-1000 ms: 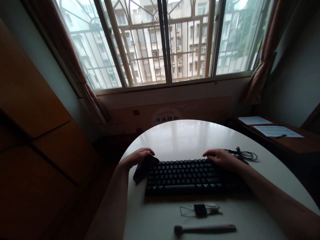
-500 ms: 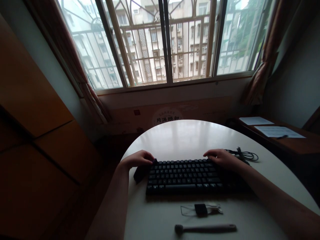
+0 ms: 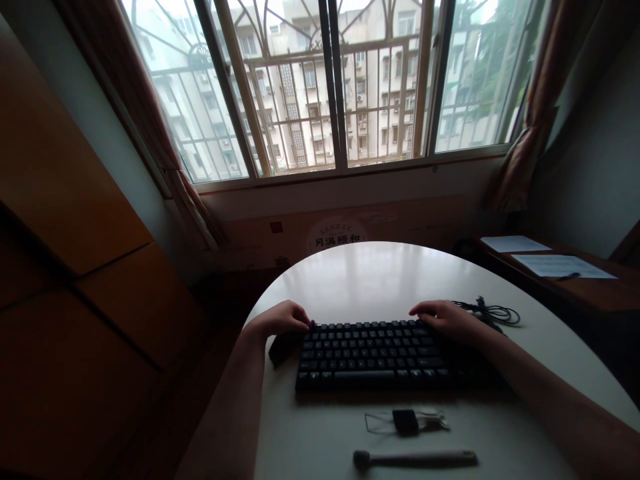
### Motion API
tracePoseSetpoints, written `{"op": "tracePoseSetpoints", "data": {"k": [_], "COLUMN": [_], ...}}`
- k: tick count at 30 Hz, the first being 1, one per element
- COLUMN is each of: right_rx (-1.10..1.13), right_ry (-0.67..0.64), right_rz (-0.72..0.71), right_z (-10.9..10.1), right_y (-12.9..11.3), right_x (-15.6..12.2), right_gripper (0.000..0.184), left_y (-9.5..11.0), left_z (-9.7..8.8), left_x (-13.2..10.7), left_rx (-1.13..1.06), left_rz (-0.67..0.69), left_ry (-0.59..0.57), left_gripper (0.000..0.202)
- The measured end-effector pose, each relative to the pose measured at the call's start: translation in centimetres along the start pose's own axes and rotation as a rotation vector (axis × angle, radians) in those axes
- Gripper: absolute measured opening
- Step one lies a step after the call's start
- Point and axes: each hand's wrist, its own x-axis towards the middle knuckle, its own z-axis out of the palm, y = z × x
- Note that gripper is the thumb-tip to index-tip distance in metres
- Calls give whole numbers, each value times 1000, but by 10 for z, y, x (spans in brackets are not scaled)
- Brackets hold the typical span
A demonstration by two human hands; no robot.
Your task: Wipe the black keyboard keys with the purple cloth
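Observation:
A black keyboard [image 3: 370, 353] lies flat on the white round table [image 3: 380, 273]. At its far left corner is my left hand [image 3: 285, 319], fingers bent and closed on that corner. My right hand [image 3: 445, 319] rests on the far right part, thumb and fingers at the back edge, index finger reaching left. Its palm and wrist cover the keyboard's right end. A dark object [image 3: 283, 350], too dim to name, sits under my left wrist beside the keyboard. In front lie a keycap puller [image 3: 406, 421] with wire loops and a grey-handled brush [image 3: 417, 459].
A coiled black cable [image 3: 493, 312] lies behind my right wrist. Papers [image 3: 560, 265] and a pen [image 3: 569, 276] are on a brown side table at the right. Beyond the table are a printed box [image 3: 335, 233] and a barred window; a wooden cabinet [image 3: 75, 300] stands left.
The whole view has shifted slightly. My right index finger looks a little straighter; my left hand stays at the keyboard's far left corner. The keyboard and tools keep their places on the table.

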Motion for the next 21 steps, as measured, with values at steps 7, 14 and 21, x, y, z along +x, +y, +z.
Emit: {"op": "tracePoseSetpoints", "data": {"k": [7,14,21], "right_rx": [-10,-14,-14], "right_ry": [1,3,-8], "right_rz": [4,8,13], "right_z": [2,1,1], "right_y": [4,2,3], "right_x": [1,0,1], "right_gripper": [31,32,32], "left_y": [2,6,5], "left_z": [1,1,2], "left_x": [-2,-3,-2], "left_rx": [91,93,10], "left_rz": [-37,17,44], "left_ry": [54,26,-31], "left_gripper": [30,28,32]}}
